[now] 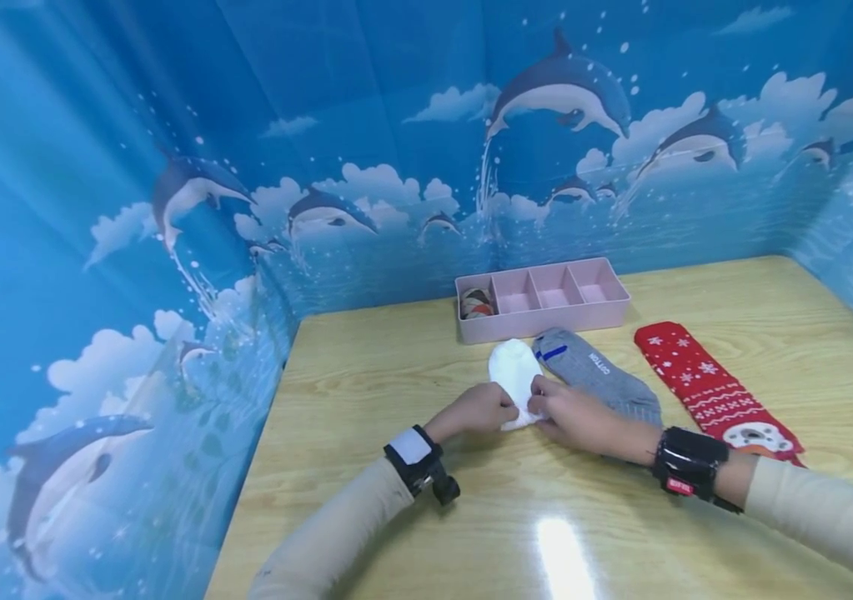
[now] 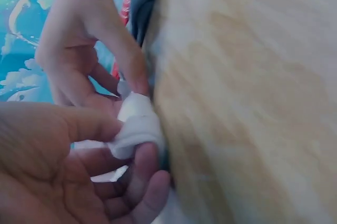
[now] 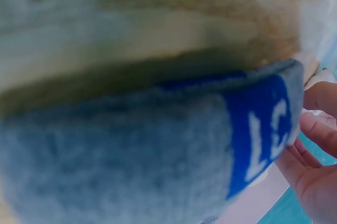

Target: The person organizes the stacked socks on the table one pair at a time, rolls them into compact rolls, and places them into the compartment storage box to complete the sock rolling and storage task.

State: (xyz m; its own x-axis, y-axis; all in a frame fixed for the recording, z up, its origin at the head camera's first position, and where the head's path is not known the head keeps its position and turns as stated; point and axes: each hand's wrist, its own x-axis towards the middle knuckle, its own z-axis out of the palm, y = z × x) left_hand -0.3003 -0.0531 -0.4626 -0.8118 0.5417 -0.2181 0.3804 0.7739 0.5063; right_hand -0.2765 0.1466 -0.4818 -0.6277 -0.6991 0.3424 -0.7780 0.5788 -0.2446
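Note:
A white sock [image 1: 514,367] lies on the table in the head view, its toe end pointing away from me. My left hand [image 1: 480,410] pinches the near end from the left. From the right, my right hand [image 1: 576,414] pinches the same end. Up close in the left wrist view, the white fabric [image 2: 138,124] is folded over between thumb and fingers. Just right of it lies a grey sock [image 1: 597,367] marked "COTTON", partly hidden behind my right hand and forearm. Its blue patch [image 3: 258,129] with white letters shows in the right wrist view.
A pink box [image 1: 546,322] with several compartments stands at the back of the wooden table [image 1: 366,358]. Its left compartment holds a rolled patterned bundle [image 1: 477,303]. A red sock [image 1: 696,375] with snowflakes lies at right. A dolphin-print curtain [image 1: 366,167] surrounds the table.

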